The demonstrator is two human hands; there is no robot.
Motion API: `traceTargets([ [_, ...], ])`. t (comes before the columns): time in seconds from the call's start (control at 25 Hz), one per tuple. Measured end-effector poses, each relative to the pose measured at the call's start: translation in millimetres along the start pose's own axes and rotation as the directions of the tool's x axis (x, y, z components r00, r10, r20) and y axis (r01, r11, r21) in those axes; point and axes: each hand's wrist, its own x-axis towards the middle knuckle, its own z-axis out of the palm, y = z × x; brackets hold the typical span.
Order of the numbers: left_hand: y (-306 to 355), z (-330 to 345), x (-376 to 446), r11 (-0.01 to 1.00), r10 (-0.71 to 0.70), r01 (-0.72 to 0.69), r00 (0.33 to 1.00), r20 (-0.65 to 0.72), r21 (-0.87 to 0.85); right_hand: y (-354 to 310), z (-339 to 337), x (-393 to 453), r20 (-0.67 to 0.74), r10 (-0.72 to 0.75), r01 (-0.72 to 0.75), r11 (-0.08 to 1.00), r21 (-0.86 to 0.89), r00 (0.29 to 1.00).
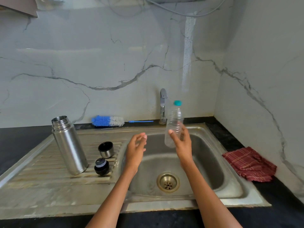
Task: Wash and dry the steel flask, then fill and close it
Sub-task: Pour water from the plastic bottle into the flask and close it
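Flask is parked open-topped on the drainboard at 9 o'clock, cup lid and stopper beside it. Clear plastic bottle is gripped by the right hand over the basin; left hand is held loose, fingers relaxed.

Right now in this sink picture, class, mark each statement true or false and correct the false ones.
1. The steel flask stands open on the draining board. True.
2. The right hand holds a mug. False: it grips a clear plastic bottle with a teal cap.
3. The bottle brush lies in the basin. False: it lies behind the sink, against the wall.
4. The left hand holds nothing. True.
5. A red checked cloth lies right of the sink. True.
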Motion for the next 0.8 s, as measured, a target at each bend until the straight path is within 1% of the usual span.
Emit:
traceTargets([
  [0.08, -4.4, 1.7, -2.1, 0.988, 0.051, -0.058, 0.997, 0.050, 0.146, -10.1, -12.1, 7.2, -0.161, -0.012, 0.038, 0.987, 0.159, 0.987],
  [0.12, -5.5, 2.9, -2.5, 0.973, 0.094, -0.108, 0.993, 0.075, 0.202, -8.9, -18.5, 17.1, -0.206, 0.008, 0.029, 0.984, 0.175, 0.979],
  [0.16, -4.7, 3.8, -4.1, 0.955, 0.146, -0.167, 0.984, 0.100, 0.244, -6.2, -23.3, 27.9, -0.216, 0.045, -0.009, 0.986, 0.165, 0.975],
  [0.24, -3.6, 8.4, -7.0, 0.916, 0.242, -0.276, 0.959, 0.149, 0.291, 8.9, -35.0, 59.1, -0.203, 0.126, -0.120, 0.992, 0.042, 0.971],
  [0.32, -4.6, 11.0, -5.9, 0.886, 0.279, -0.321, 0.945, 0.169, 0.335, 20.3, -43.6, 89.7, -0.172, 0.148, -0.164, 0.983, -0.083, 0.974],
  [0.4, -11.4, 13.4, 1.7, 0.860, 0.261, -0.308, 0.951, 0.168, 0.408, 18.8, -46.7, 115.9, -0.165, 0.139, -0.159, 0.980, -0.117, 0.976],
  [0.48, -17.6, 15.6, 9.6, 0.823, 0.211, -0.261, 0.965, 0.155, 0.505, 11.9, -44.3, 141.1, -0.168, 0.099, -0.120, 0.986, -0.119, 0.981],
  [0.52, -20.2, 16.8, 12.6, 0.796, 0.189, -0.251, 0.968, 0.167, 0.551, 9.4, -41.9, 152.9, -0.173, 0.079, -0.105, 0.984, -0.147, 0.982],
  [0.6, -24.2, 19.7, 15.9, 0.748, 0.165, -0.268, 0.961, 0.220, 0.607, 12.8, -36.3, 180.0, -0.189, 0.050, -0.096, 0.964, -0.246, 0.981],
  [0.68, -27.7, 20.7, 16.2, 0.720, 0.162, -0.299, 0.950, 0.267, 0.626, 18.8, -30.8, 202.8, -0.184, 0.053, -0.114, 0.933, -0.342, 0.981],
  [0.8, -29.4, 19.0, 16.2, 0.703, 0.141, -0.283, 0.955, 0.262, 0.652, 23.4, -24.8, 227.9, -0.171, 0.052, -0.127, 0.874, -0.470, 0.984],
])
